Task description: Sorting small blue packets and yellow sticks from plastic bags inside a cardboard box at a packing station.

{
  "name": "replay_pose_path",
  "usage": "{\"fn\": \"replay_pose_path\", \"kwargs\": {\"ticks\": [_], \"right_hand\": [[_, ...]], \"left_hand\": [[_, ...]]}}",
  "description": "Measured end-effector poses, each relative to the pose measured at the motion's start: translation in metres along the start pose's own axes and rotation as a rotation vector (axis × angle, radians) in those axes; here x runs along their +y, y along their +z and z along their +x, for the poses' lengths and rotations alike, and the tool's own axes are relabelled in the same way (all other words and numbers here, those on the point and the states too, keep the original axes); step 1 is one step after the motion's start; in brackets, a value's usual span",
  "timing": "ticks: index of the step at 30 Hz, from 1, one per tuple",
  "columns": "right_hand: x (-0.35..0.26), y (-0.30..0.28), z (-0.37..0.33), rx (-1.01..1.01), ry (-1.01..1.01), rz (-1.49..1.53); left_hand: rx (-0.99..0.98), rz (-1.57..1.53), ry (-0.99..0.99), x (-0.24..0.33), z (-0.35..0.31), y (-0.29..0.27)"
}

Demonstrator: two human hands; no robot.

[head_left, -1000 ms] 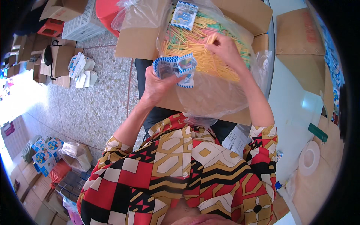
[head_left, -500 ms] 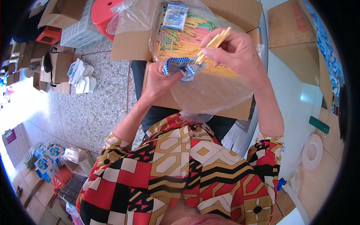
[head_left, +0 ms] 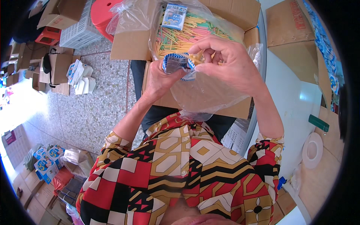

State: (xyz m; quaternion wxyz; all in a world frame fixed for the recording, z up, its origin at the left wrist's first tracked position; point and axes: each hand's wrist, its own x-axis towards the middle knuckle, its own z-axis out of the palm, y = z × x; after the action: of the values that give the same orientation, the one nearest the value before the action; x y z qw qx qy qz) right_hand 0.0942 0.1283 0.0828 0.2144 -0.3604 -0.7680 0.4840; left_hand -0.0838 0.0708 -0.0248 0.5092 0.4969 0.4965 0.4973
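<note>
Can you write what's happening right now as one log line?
left hand: grips open blue-and-white packet | right hand: at packet's mouth with yellow sticks | cardboard box: coloured sticks, second packet on top

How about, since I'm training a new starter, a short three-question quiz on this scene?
1. Multiple choice: what does the left hand hold?
a) a red plastic stool
b) an open blue-and-white plastic packet
c) a white plastic crate
2. True or false: a second packet lies on top of the multicoloured sticks in the cardboard box.
3. Fill the gap: the right hand, at the open packet's mouth, holds a few sticks coloured ____.

Key: 1 b; 2 true; 3 yellow.
</note>
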Motion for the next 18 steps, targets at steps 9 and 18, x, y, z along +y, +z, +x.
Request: {"fn": "replay_pose_path", "kwargs": {"ticks": [9, 18], "right_hand": [[0.02, -0.006, -0.007, 0.071, -0.025, 0.142], [0.036, -0.014, -0.001, 0.114, -0.084, 0.235]], "left_hand": [[-0.032, -0.006, -0.008, 0.008, 0.002, 0.0], [0.02, -0.215, -0.017, 0.008, 0.003, 0.004]]}}
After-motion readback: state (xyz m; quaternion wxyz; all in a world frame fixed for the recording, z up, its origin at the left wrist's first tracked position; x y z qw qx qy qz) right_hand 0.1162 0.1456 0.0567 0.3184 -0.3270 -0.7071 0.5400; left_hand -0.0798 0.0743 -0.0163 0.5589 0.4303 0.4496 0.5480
